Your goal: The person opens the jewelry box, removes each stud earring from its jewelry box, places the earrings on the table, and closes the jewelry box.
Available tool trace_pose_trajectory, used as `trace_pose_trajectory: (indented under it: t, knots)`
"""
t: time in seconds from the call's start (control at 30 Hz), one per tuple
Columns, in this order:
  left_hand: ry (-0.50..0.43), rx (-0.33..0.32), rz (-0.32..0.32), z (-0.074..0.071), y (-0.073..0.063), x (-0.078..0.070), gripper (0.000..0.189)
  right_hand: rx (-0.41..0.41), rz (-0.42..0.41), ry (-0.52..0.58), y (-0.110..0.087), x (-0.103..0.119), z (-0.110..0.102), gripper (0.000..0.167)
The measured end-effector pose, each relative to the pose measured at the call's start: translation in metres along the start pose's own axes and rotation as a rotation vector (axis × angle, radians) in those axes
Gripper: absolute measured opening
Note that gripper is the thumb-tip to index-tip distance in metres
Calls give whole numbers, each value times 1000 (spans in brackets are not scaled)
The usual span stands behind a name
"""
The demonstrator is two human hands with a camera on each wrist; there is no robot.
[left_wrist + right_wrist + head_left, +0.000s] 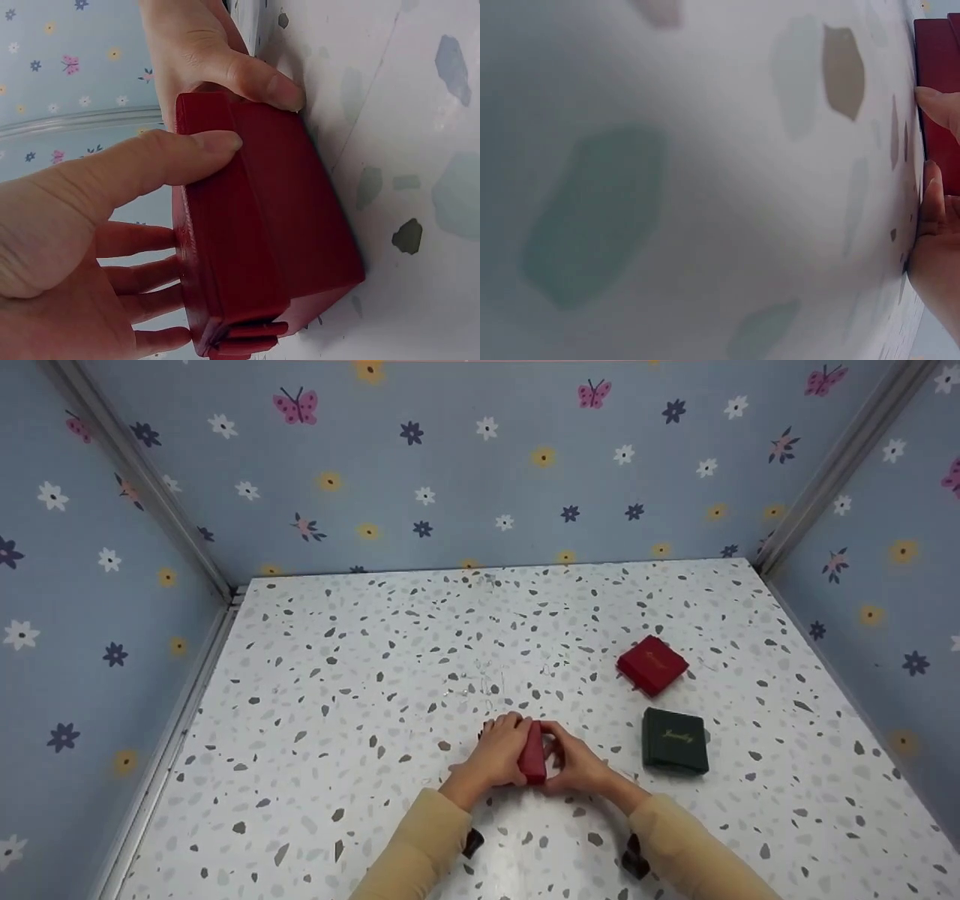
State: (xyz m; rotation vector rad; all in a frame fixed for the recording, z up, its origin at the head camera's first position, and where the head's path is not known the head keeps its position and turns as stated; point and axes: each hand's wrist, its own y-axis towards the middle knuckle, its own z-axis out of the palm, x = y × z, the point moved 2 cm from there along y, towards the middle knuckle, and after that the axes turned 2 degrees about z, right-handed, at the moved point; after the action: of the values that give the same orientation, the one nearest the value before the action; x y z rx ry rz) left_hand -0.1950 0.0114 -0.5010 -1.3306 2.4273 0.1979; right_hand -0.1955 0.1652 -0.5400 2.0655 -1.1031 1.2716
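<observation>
A small red box [533,757] with a lid [217,210] stands on the speckled table between my hands. My left hand [496,754] grips it from the left; in the left wrist view the thumb lies over the lid's edge and the fingers reach the lid's other side. From the right, my right hand [579,763] holds the box's far end low down, its thumb and fingers curled round it. Folded red strips [251,337] stick out at the near end of the lid in the left wrist view. The box's contents are hidden.
To the right on the table [337,660] lie a flat red jewelry case [652,664] with gold lettering and, nearer me, a dark green one [676,741]. Flower-patterned panels [465,465] wall in the back and both sides.
</observation>
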Motion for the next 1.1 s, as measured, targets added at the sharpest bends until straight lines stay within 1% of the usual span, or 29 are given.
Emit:
trace_pose_trajectory:
  t: [0.17,0.3,0.53,0.7,0.8,0.97,1.03,1.1]
  knots:
    - [26,4,-13,4,3,1,86,-3,4,-14,-1,6,0,84]
    - [38,18,-29,8,4,1,83,-9,7,-22,-2,6,0,84]
    - [31,39,-47,14,6,4,86,-14,1,-20,-1,4,1,85]
    - [22,53,-51,15,6,5,88,-6,14,-15,-2,5,1,87]
    - [35,61,-50,15,6,5,91,2,15,-9,-2,5,1,87]
    - [68,63,-27,14,3,5,92,13,5,-9,-2,3,2,88]
    - [61,62,-19,14,1,6,93,10,0,-13,-2,0,2,90]
    - [34,57,-15,13,0,7,94,6,2,-29,-2,-8,4,92]
